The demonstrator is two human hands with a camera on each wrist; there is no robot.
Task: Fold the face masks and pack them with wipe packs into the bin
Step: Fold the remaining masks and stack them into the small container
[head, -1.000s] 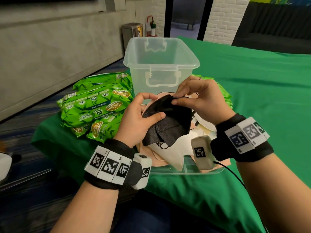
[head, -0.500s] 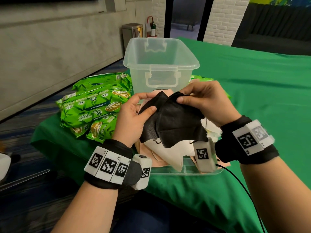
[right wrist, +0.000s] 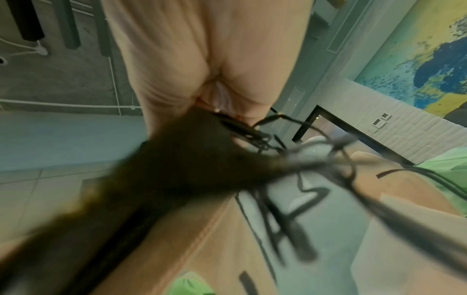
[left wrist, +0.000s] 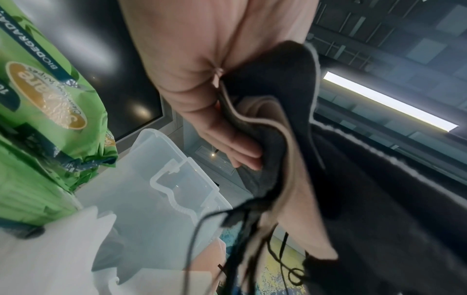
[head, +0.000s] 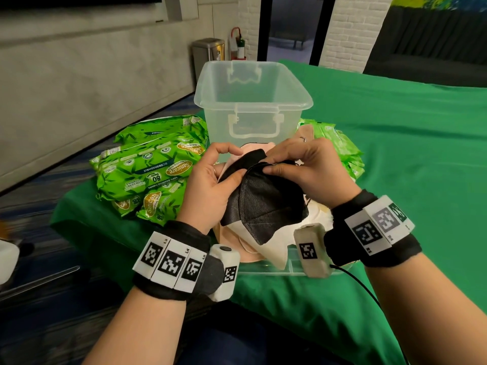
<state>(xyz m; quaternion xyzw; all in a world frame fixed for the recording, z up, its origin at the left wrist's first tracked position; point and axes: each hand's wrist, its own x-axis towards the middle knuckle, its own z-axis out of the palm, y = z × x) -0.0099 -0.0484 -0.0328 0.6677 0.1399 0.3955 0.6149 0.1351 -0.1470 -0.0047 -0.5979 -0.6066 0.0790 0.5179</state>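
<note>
Black face mask (head: 266, 204) hangs between both hands above a shallow clear tray (head: 271, 268) of pale masks (head: 271, 248), in front of the clear plastic bin (head: 253, 101). The left hand (head: 208, 191) cups the mask's left side from below, thumb pressed on the fabric and fingers (left wrist: 240, 151) curled behind it. The right hand (head: 311, 169) arches over the top edge, its thumb and forefinger pinching the fold. The mask is a soft, matte, non-woven cloth with a stitched seam curving down to a pointed lower corner; thin black ear loops (right wrist: 290, 139) dangle tangled. Glossy green wipe packs (head: 152, 175) lie stacked to the left on the green-draped worktop (head: 408, 154). The bin is translucent, with rounded corners and a moulded handle.
</note>
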